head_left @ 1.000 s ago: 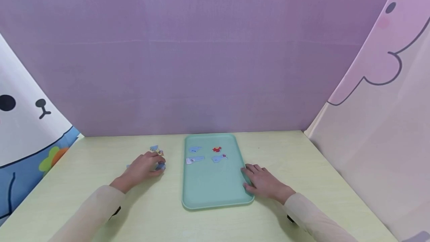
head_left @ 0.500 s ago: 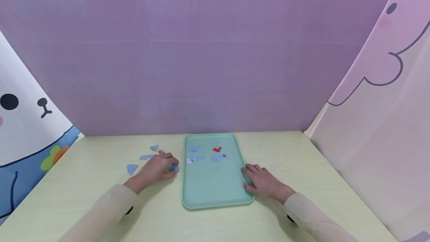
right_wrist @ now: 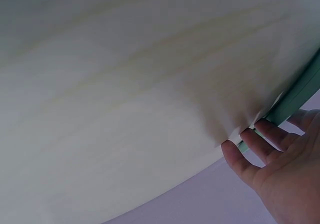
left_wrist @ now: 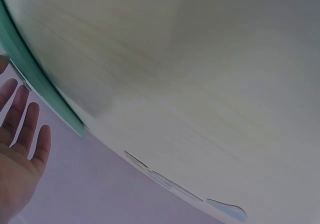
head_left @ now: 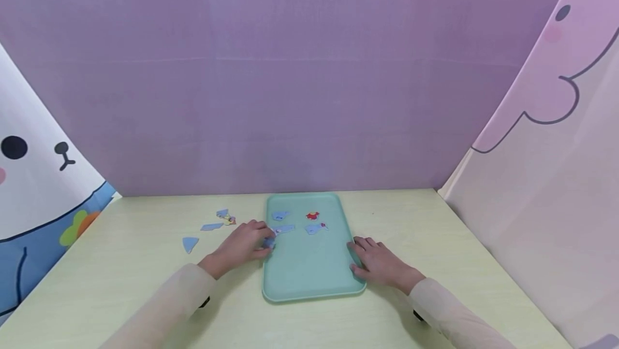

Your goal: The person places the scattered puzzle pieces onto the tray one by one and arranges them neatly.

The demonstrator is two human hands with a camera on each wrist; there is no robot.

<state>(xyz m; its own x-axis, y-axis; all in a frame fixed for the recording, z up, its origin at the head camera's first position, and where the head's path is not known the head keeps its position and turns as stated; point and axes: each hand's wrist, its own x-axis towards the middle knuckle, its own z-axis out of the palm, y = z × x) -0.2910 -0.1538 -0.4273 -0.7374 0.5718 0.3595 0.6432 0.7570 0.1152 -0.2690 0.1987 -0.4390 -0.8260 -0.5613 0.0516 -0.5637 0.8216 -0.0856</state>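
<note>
- I see a mint-green tray (head_left: 314,279) lying flat on a pale table (head_left: 309,327), in front of a purple backdrop (head_left: 309,80).
- Four small flat cut-out pieces lie in the tray's far half: a blue piece (head_left: 280,215) and a red piece (head_left: 312,215) in the farther row; a pale blue strip (head_left: 285,229) and a blue piece with a red tip (head_left: 315,229) in the nearer one.
- The person's left hand (head_left: 244,245) is at the tray's left rim, its thumb and fingers together on a small bluish piece (head_left: 268,243). I cannot tell whether that piece touches the tray.
- The person's right hand (head_left: 382,264) rests on the tray's right rim, fingers apart and loosely bent, with no piece visible in it.
- Left of the tray, on the table, are a blue triangle (head_left: 190,244), a long blue sliver (head_left: 211,227) and a small cluster of blue and yellowish bits (head_left: 226,216), too close together for me to count.
- I judge the work about halfway: four pieces placed, one at the rim, and several left on the table. The tray's near half shows bare.
</note>
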